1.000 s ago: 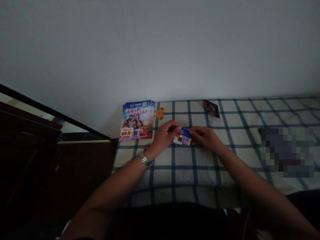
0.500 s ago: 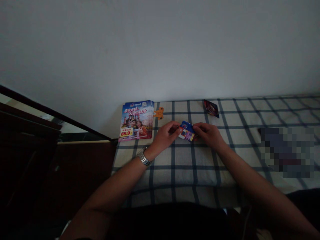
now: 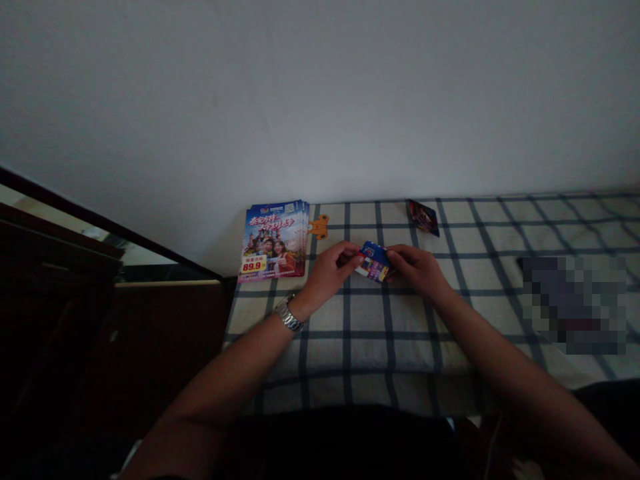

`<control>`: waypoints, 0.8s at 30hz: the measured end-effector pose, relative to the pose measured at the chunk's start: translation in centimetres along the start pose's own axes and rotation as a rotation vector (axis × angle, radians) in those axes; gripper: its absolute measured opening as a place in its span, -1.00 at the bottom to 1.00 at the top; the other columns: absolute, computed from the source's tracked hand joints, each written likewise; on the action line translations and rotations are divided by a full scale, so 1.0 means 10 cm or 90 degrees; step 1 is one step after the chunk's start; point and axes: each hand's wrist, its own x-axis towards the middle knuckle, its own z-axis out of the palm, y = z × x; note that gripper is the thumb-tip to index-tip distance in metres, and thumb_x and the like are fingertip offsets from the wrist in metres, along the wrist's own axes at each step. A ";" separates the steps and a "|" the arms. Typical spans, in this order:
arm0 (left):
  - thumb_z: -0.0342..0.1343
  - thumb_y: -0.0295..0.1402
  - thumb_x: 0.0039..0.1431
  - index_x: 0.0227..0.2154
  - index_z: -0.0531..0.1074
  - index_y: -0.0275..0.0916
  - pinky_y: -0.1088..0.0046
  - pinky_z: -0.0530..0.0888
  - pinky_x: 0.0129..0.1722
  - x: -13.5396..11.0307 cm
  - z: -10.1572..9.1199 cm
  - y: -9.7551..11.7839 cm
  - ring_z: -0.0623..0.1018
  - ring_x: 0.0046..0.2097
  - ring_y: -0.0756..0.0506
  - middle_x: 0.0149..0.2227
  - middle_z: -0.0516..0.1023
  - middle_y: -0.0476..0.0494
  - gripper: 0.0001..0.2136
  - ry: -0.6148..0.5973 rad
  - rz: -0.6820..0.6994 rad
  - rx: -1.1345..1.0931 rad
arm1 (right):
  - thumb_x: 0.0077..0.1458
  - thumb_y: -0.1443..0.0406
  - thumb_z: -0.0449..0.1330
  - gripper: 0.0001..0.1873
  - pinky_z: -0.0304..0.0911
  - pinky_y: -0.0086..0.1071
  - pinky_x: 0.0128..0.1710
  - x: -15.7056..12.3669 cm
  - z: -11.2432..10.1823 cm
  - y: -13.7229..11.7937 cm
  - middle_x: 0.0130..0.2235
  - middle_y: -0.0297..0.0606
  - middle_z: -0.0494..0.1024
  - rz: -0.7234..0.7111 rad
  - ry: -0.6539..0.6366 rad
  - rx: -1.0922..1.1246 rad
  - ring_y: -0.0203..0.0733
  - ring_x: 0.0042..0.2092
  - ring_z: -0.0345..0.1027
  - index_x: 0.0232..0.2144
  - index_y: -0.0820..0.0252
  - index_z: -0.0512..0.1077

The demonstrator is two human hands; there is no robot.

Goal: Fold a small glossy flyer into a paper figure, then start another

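Note:
A small folded colourful leaflet [image 3: 374, 261] is pinched between both hands just above the checked cloth [image 3: 400, 320]. My left hand [image 3: 331, 268], with a metal watch on its wrist, grips the leaflet's left edge with closed fingers. My right hand [image 3: 416, 269] grips the right edge, fingers curled. To the left of my left hand, a stack of colourful flyers [image 3: 274, 239] lies against the wall.
A small orange cut-out figure [image 3: 319, 226] lies beside the flyer stack. A dark folded leaflet [image 3: 423, 217] rests near the wall behind my right hand. A blurred dark object [image 3: 574, 303] sits on the cloth at the right. Dark wooden furniture [image 3: 100, 320] stands to the left.
The leaflet rose a little off the cloth and shifted right and away from me, tilting in both hands. The arms have barely moved in the last half second.

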 end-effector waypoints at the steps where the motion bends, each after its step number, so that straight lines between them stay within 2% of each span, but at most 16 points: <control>1: 0.20 -0.14 0.38 -0.07 0.53 -0.17 0.41 0.52 -0.21 0.00 0.00 0.00 0.61 -0.22 -0.06 -0.22 0.64 -0.07 -0.76 0.000 0.001 -0.003 | 0.16 -0.20 0.26 -0.46 0.61 -0.18 -0.40 0.00 0.00 0.00 -0.32 -0.22 0.71 0.002 0.001 0.009 -0.07 -0.44 0.60 -0.15 0.10 0.60; 4: 0.21 -0.14 0.38 -0.06 0.53 -0.17 0.40 0.52 -0.21 0.01 0.00 -0.01 0.61 -0.22 -0.07 -0.22 0.64 -0.07 -0.76 0.006 -0.002 -0.020 | 0.14 -0.18 0.30 -0.46 0.61 -0.18 -0.40 0.01 0.01 0.03 -0.29 -0.20 0.72 0.002 0.020 0.018 -0.06 -0.43 0.60 -0.11 0.10 0.60; 11: 0.21 -0.13 0.38 -0.05 0.50 -0.17 0.39 0.54 -0.19 0.01 0.01 0.00 0.62 -0.21 -0.08 -0.21 0.64 -0.08 -0.75 0.005 -0.007 -0.019 | 0.20 -0.13 0.27 -0.52 0.61 -0.19 -0.35 0.02 -0.02 0.05 -0.40 -0.21 0.69 -0.017 0.028 -0.026 -0.05 -0.41 0.61 -0.18 0.13 0.61; 15: 0.18 -0.13 0.40 -0.01 0.47 -0.16 0.39 0.55 -0.16 0.00 0.02 0.03 0.61 -0.18 -0.07 -0.17 0.61 -0.10 -0.74 0.023 0.012 0.019 | 0.19 -0.13 0.29 -0.52 0.60 -0.19 -0.36 0.02 -0.02 0.03 -0.39 -0.21 0.69 -0.015 0.036 -0.028 -0.07 -0.43 0.60 -0.19 0.14 0.62; 18: 0.19 -0.15 0.40 0.03 0.44 -0.16 0.38 0.57 -0.13 -0.02 0.01 0.07 0.59 -0.15 -0.07 -0.06 0.54 -0.16 -0.72 0.047 0.056 0.063 | 0.16 -0.12 0.31 -0.51 0.60 -0.21 -0.38 0.02 -0.03 0.02 -0.36 -0.20 0.71 -0.012 0.050 -0.018 -0.09 -0.45 0.58 -0.17 0.15 0.63; 20: 0.16 -0.17 0.42 -0.01 0.47 -0.16 0.35 0.57 -0.06 -0.03 -0.01 0.11 0.56 -0.12 -0.06 -0.04 0.48 -0.16 -0.77 0.033 0.116 0.107 | 0.15 -0.10 0.32 -0.51 0.59 -0.22 -0.40 0.03 -0.04 0.02 -0.35 -0.20 0.71 -0.006 0.057 -0.011 -0.10 -0.46 0.58 -0.14 0.16 0.64; 24: 0.27 -0.16 0.33 0.01 0.49 -0.11 0.19 0.52 0.14 -0.03 -0.05 0.15 0.51 0.08 -0.16 0.00 0.45 -0.16 -0.73 0.005 0.223 0.198 | 0.13 -0.05 0.35 -0.52 0.56 -0.27 -0.43 0.04 -0.05 0.01 -0.32 -0.20 0.73 -0.001 0.087 0.010 -0.14 -0.46 0.56 -0.08 0.17 0.65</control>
